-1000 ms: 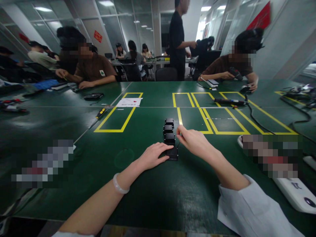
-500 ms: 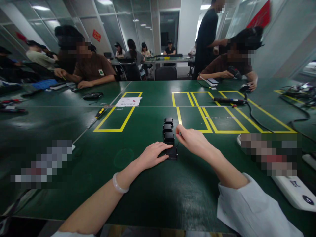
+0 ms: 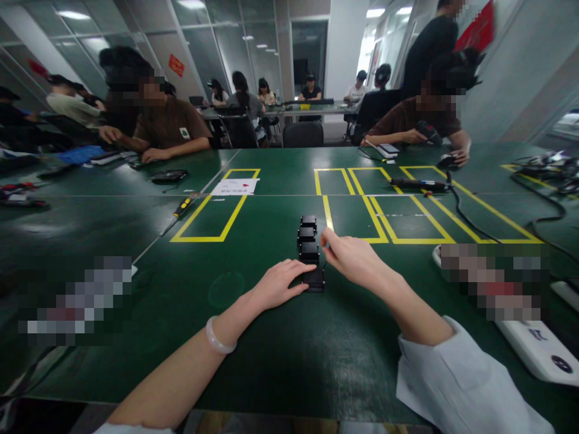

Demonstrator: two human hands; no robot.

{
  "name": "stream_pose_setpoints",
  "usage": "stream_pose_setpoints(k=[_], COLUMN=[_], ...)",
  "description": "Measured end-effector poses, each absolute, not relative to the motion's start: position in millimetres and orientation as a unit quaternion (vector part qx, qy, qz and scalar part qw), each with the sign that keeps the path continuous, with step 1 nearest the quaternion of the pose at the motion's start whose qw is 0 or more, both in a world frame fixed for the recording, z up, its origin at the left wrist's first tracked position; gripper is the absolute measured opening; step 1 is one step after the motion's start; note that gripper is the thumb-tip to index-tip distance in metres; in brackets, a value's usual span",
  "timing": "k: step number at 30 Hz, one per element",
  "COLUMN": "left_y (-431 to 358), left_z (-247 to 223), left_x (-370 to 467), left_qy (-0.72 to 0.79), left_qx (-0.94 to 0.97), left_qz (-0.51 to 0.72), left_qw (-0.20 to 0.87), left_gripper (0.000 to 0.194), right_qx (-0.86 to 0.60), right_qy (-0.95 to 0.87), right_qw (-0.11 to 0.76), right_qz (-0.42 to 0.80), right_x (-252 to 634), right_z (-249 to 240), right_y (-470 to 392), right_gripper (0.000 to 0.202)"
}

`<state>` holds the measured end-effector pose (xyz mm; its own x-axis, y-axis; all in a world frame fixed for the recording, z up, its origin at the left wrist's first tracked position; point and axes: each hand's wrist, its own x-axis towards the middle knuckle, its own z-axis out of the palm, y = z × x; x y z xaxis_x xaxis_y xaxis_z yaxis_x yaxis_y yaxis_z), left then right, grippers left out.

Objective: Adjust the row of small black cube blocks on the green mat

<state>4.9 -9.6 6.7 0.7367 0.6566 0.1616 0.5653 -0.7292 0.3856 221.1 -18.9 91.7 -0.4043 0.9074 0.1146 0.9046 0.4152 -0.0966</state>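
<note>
A short row of small black blocks with shiny ends runs away from me down the middle of the green table. My left hand, with a pale bracelet on its wrist, holds the nearest black block between thumb and fingers at its left side. Just right of the row is my right hand, its fingers pinched together. A thin dark piece seems to reach down from them beside the nearest block; its kind is too small to tell. Farther along stand the other black blocks, untouched.
Yellow tape outlines mark the table beyond. A yellow-black screwdriver and a white sheet lie ahead left. On the right are a black corded tool and a white device, partly blurred. People sit across the table.
Both my hands keep almost the same place at the nearest block. In the background, a standing person has moved to the right.
</note>
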Motion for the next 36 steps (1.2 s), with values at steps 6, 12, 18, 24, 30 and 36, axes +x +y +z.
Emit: stream_pose_setpoints(k=[6,12,18,24,30,36], left_y=[-9.0,-8.6,-7.9,-8.6,-9.2,-8.7], left_z=[5.2,6.4,3.4,4.2,5.0,2.9], left_x=[4.2,5.1,4.3,4.2,3.9,3.8], left_qy=[0.335,0.332,0.332,0.327,0.334,0.331], left_qx=[0.918,0.919,0.918,0.919,0.916,0.917], left_qz=[0.145,0.143,0.151,0.152,0.152,0.157], left_qw=[0.154,0.156,0.153,0.160,0.160,0.160], left_gripper=[0.042,0.043,0.043,0.042,0.043,0.043], right_qx=[-0.542,-0.551,-0.538,-0.550,-0.560,-0.546], right_qy=[-0.836,-0.833,-0.838,-0.832,-0.826,-0.833], right_qw=[0.082,0.044,0.090,0.079,0.065,0.090], right_qz=[0.013,-0.007,0.006,0.009,0.002,0.011], right_x=[218.3,218.0,219.1,215.8,215.7,217.0], right_z=[93.0,93.0,89.2,90.7,88.6,88.1], right_y=[-20.7,-18.7,-20.2,-19.9,-17.0,-18.8], right_gripper=[0.019,0.022,0.017,0.026,0.021,0.016])
